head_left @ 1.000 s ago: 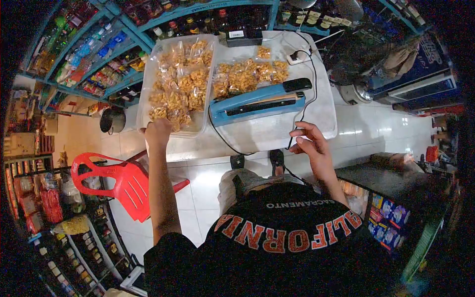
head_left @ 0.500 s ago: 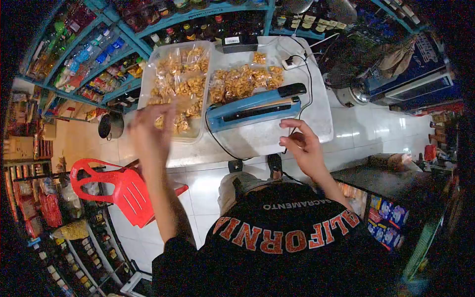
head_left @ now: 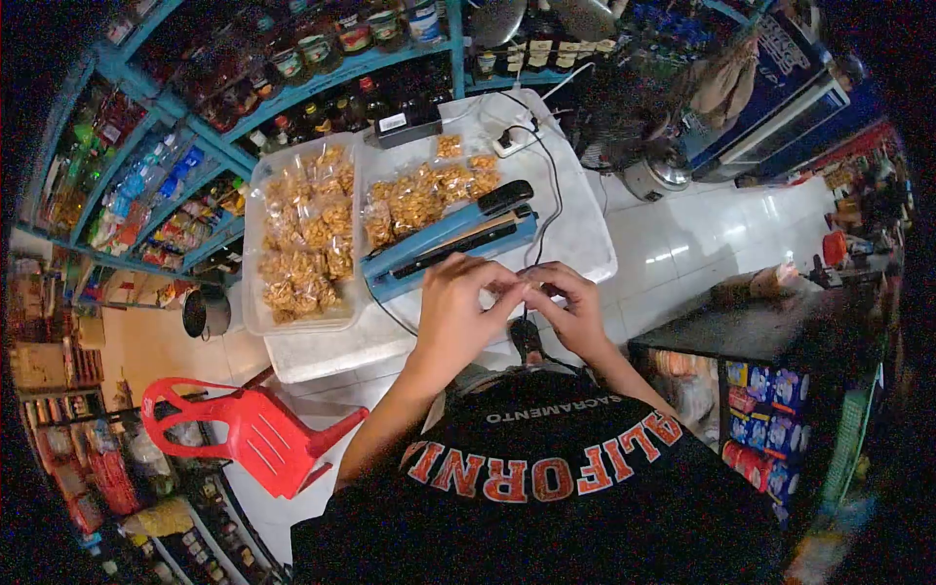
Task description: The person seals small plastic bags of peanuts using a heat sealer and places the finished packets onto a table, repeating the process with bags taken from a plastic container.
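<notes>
My left hand point(head_left: 460, 310) and my right hand point(head_left: 577, 310) meet in front of the blue bag sealer point(head_left: 426, 235), near the table's front edge. The thumb and fingers of each hand are pinched together, fingertips touching or almost touching. Whatever lies between them is too small to make out. The sealer rests at a slant, its black handle end pointing to the far right. Left of it, a clear plastic tub point(head_left: 347, 318) holds several clear bags of golden-brown snacks point(head_left: 304, 234). More snack bags point(head_left: 417, 202) lie in a cluster behind the sealer.
The white table point(head_left: 577, 219) carries a black box point(head_left: 405, 130), a power strip point(head_left: 509, 144) and a black cord point(head_left: 556, 185). A red plastic chair point(head_left: 258, 439) stands at the left. Blue shelves with bottles point(head_left: 322, 83) line the back, and a dark counter point(head_left: 721, 327) is at the right.
My left hand has moved from over the tub to the right and joined my right hand before the sealer. My right hand's fingers have closed. The camera view has turned and shifted.
</notes>
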The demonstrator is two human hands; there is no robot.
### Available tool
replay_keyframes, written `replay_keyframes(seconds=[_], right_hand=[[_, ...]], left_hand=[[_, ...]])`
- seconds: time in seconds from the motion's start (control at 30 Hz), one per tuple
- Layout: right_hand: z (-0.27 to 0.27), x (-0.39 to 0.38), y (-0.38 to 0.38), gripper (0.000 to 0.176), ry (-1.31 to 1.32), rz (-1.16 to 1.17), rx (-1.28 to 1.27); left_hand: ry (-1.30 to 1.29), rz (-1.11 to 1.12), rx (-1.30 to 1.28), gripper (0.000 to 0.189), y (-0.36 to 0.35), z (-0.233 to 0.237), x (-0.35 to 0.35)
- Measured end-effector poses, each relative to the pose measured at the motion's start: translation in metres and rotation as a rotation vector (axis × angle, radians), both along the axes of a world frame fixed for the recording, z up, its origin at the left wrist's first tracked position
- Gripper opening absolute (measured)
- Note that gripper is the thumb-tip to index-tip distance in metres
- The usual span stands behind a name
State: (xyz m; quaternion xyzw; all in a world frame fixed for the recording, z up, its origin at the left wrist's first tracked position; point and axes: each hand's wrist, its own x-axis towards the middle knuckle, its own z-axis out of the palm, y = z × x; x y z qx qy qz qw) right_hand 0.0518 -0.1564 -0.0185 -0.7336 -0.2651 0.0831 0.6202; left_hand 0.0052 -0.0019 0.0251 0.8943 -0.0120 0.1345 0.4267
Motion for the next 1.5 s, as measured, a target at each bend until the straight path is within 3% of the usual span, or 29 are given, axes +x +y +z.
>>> replay_keyframes(seconds=[0.17, 0.27, 0.47, 0.83, 1.0, 1.2, 1.3, 1.37, 1.5], right_hand=[[-0.008, -0.002, 0.0, 0.015, 0.098, -0.011, 0.13], [-0.007, -0.002, 0.003, 0.014, 0.218, -0.056, 0.224], [0.0, -0.001, 0.005, 0.02, 0.577, 0.027, 0.334], [0.01, -0.004, 0.006, 0.016, 0.402, 0.045, 0.338], [0.006, -0.003, 0.005, 0.015, 0.334, 0.049, 0.272], [0.014, -0.004, 0.004, 0.015, 0.442, 0.075, 0.355], [0.017, -0.007, 0.007, 0.016, 0.376, 0.057, 0.375], [0.014, -0.006, 0.009, 0.015, 0.175, 0.022, 0.268], [0.014, -0.004, 0.008, 0.013, 0.215, 0.041, 0.21]], left_hand=[[0.025, -0.067, -0.098, 0.016, -0.005, 0.004, -0.002], [-0.11, -0.018, -0.176, 0.018, -0.014, 0.004, -0.005], [-0.043, 0.06, -0.397, 0.015, -0.007, -0.019, -0.009], [0.093, 0.141, -0.733, 0.007, -0.001, -0.02, -0.013], [0.094, 0.143, -0.705, 0.008, -0.003, -0.018, -0.016], [0.03, 0.133, -0.641, 0.01, 0.001, -0.022, -0.015], [0.002, 0.147, -0.567, 0.008, 0.001, -0.021, -0.015], [-0.01, 0.149, -0.539, 0.008, 0.001, -0.02, -0.015], [0.002, 0.163, -0.572, 0.008, 0.0, -0.017, -0.016]])
